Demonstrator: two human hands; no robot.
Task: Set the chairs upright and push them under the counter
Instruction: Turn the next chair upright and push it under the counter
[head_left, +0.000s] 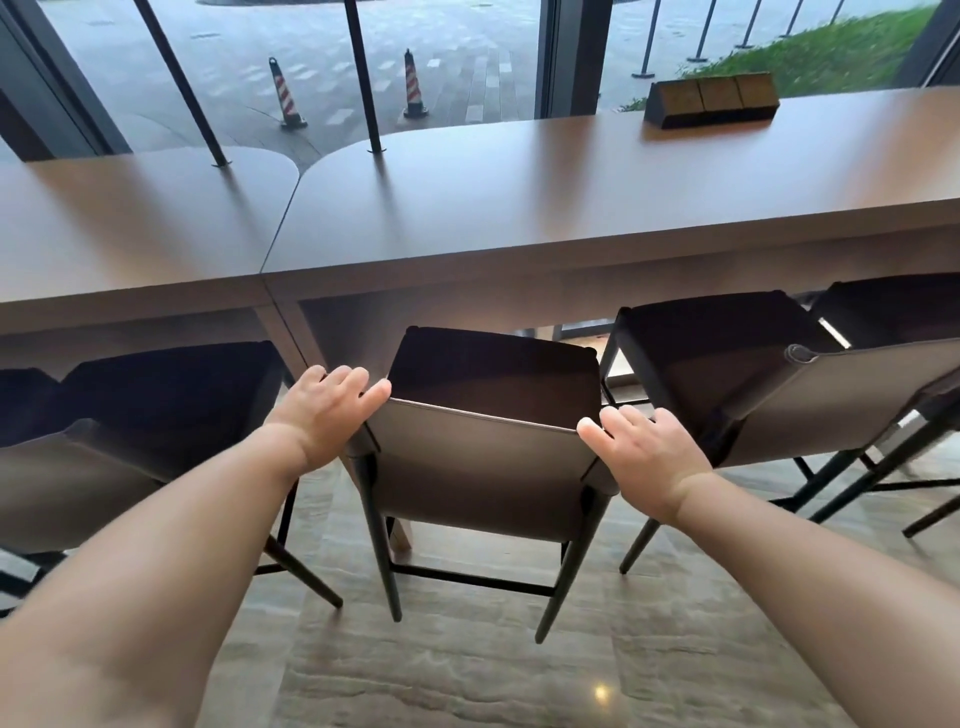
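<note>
Brown-backed bar chairs are lining up along the counter (519, 208). Furthest left, one chair (104, 441) is sitting tucked in. Next, the left hand (327, 410) is curling over the left top corner of the middle chair (483, 457), which is standing upright with its seat partly under the counter edge. The right hand (644, 441) is gripping the opposite corner. Another chair (779, 384) is standing at an angle further right. The frame looks stiff and moderately heavy, so holding both backrest corners should be keeping the push straight.
</note>
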